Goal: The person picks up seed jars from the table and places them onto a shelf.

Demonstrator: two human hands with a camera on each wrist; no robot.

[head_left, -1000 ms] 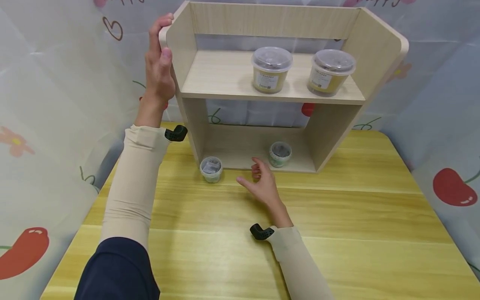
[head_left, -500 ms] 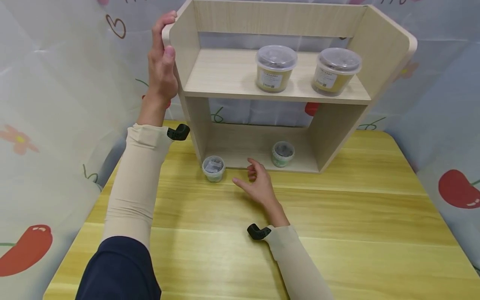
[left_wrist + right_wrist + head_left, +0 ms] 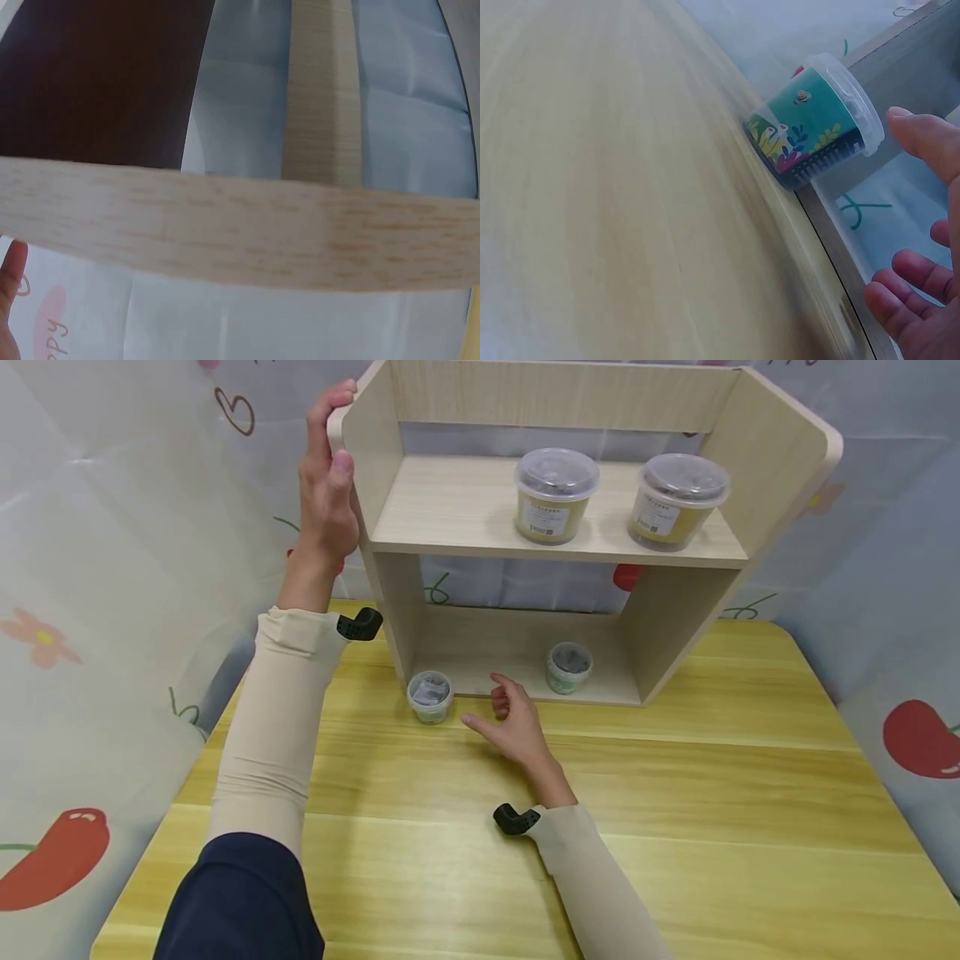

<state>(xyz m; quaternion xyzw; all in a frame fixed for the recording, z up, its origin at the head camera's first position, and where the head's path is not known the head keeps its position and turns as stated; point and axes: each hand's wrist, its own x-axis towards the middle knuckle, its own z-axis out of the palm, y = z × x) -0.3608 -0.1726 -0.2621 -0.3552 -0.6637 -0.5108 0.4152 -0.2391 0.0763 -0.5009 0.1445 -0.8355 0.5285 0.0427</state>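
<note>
My left hand (image 3: pixel 324 502) grips the upper left side panel of a pale wooden two-tier shelf (image 3: pixel 457 497), thumb in front and fingers behind the edge. In the left wrist view the panel's edge (image 3: pixel 240 229) crosses the picture. My right hand (image 3: pixel 519 731) holds nothing, its thumb and fingers spread apart just in front of the lower tier. Left of it, a small lidded tub (image 3: pixel 431 700) stands on the table against the shelf's front left corner. The right wrist view shows that tub's teal printed side (image 3: pixel 810 124), apart from my thumb. A similar small tub (image 3: pixel 569 670) stands inside the lower tier.
Two larger clear-lidded tubs, one near the middle (image 3: pixel 555 497) and one at the right (image 3: pixel 677 503), stand on the upper tier. The shelf rests at the back of a yellow wood-grain table (image 3: pixel 712 827). Printed cloth (image 3: pixel 135 568) hangs behind and at both sides.
My right hand has moved left, away from the tub in the lower tier and closer to the tub at the corner. The whole view has shifted slightly. The left hand keeps its grip.
</note>
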